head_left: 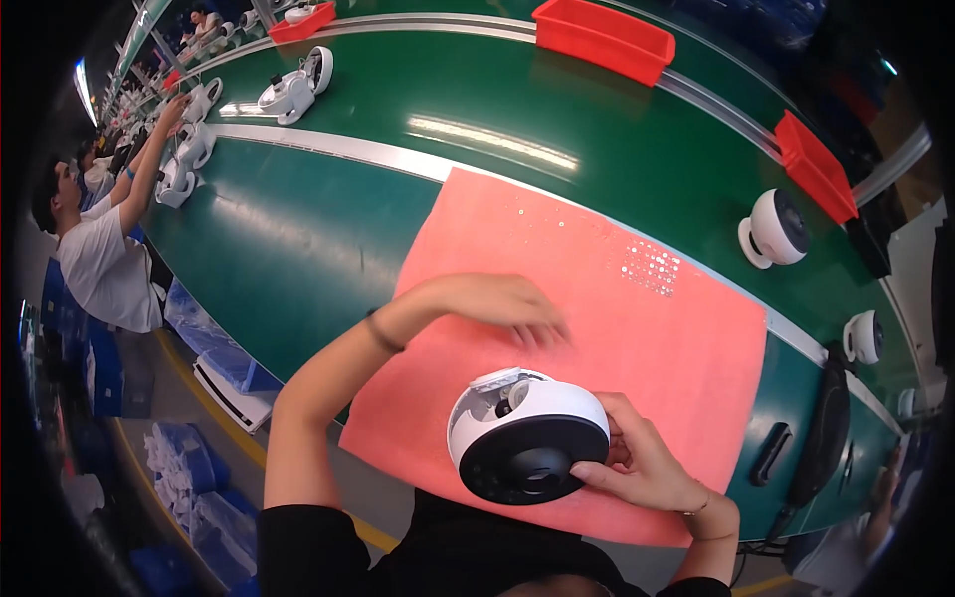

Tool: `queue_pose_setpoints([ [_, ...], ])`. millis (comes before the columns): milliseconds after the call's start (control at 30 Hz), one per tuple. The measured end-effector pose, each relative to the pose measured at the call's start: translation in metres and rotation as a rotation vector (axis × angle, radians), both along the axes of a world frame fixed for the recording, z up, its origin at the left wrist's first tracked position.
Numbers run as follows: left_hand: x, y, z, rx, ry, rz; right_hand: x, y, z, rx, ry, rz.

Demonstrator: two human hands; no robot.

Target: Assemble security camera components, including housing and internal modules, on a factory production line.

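Observation:
My right hand (637,458) grips a round white camera unit with a black front face (527,443), held close below my head over the near edge of a salmon-pink mat (617,298). A small flap on the unit's top stands open. My left hand (507,303) hovers palm-down over the mat just beyond the unit, fingers spread and blurred, holding nothing.
The mat lies on a green conveyor bench (298,239). Two more white camera units (774,231) (863,336) sit at the right. Red bins (602,38) (816,164) line the far rail. A person in a white shirt (99,259) works at the left among several white units (293,92).

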State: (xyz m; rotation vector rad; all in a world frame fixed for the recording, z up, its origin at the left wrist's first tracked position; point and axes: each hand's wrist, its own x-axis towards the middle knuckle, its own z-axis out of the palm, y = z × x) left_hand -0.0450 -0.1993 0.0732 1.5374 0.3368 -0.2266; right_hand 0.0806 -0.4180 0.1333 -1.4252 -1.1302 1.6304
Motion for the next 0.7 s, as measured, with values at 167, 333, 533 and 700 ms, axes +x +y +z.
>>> queue_pose_setpoints([
  [167,-0.099,-0.053,0.015,0.529,0.001,0.725,0.002,0.004,0.001,-0.051,0.139,0.028],
  [333,-0.135,-0.146,0.025,0.366,0.003,0.818,-0.002,0.008,-0.003,-0.090,0.113,0.062],
  [533,-0.120,-0.150,0.046,0.654,0.120,0.773,-0.001,0.016,0.004,-0.071,0.026,0.083],
  [700,-0.116,-0.139,0.057,0.800,0.169,0.655,0.003,0.024,0.010,-0.075,-0.081,0.164],
])
